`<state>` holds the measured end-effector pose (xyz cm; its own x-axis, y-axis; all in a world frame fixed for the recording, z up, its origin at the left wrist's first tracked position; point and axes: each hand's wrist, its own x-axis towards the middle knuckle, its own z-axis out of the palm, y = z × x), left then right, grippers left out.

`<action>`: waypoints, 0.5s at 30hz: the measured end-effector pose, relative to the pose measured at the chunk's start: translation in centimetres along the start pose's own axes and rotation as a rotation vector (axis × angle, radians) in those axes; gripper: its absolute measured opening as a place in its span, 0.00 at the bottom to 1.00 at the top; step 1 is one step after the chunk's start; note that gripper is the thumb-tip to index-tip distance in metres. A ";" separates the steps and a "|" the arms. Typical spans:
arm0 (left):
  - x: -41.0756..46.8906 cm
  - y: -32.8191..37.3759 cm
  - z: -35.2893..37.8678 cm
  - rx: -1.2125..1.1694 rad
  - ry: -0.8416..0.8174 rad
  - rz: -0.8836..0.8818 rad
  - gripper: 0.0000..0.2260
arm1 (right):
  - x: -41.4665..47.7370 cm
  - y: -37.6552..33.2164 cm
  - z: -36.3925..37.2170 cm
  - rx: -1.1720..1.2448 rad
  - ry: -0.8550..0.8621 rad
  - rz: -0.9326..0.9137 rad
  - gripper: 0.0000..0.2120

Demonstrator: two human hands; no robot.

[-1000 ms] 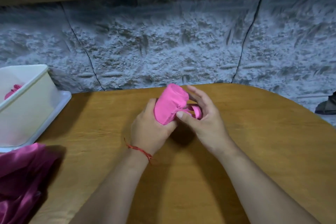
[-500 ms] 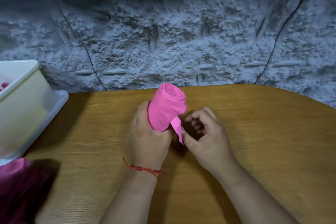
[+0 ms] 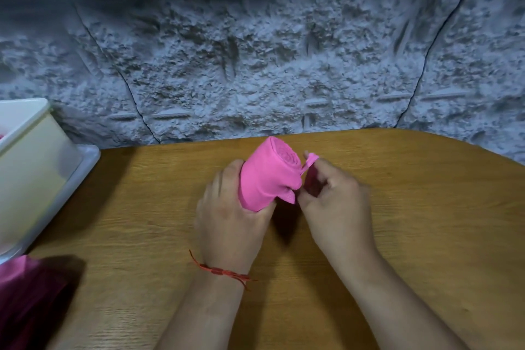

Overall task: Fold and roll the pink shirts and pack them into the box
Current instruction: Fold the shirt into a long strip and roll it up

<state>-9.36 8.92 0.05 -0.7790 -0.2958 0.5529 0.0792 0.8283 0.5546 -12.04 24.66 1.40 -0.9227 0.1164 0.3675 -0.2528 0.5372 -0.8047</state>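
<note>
A rolled pink shirt (image 3: 267, 173) stands tilted above the middle of the wooden table (image 3: 397, 207), its spiral end facing up and away. My left hand (image 3: 227, 219) grips the roll from below and the left. My right hand (image 3: 335, 202) pinches a loose pink flap at the roll's right side, with a bit of fabric over the fingertips. The white box (image 3: 31, 167) stands at the left edge on its lid; a trace of pink shows inside it.
More pink cloth (image 3: 25, 301) lies heaped at the lower left corner of the table. A grey rough stone wall (image 3: 255, 51) runs close behind the table. The table's right side curves round.
My right hand let go of the hanging flap, moved up and took hold of the fabric edge near the roll's top. The left hand kept its grip on the roll.
</note>
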 end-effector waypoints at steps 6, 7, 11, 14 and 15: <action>0.0 -0.3 0.3 0.034 0.022 0.024 0.32 | 0.9 -0.6 -0.5 0.568 0.104 0.278 0.22; 0.0 -0.4 0.3 0.037 0.020 0.025 0.32 | 1.2 -0.6 -0.6 0.690 0.118 0.371 0.20; 0.0 -0.4 0.4 0.050 0.013 0.028 0.31 | 2.2 -0.4 -1.6 1.026 0.193 0.587 0.18; -0.1 -0.1 0.4 0.048 -0.013 0.058 0.30 | 2.2 -0.9 -1.7 1.172 0.275 0.600 0.17; -0.1 0.0 0.4 0.043 -0.018 0.062 0.30 | 2.1 -1.0 -1.6 1.235 0.275 0.610 0.16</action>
<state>-9.52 9.07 -0.24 -0.7843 -0.2354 0.5740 0.1006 0.8647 0.4921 -13.25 25.69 3.74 -0.9292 0.2964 -0.2205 -0.0605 -0.7109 -0.7007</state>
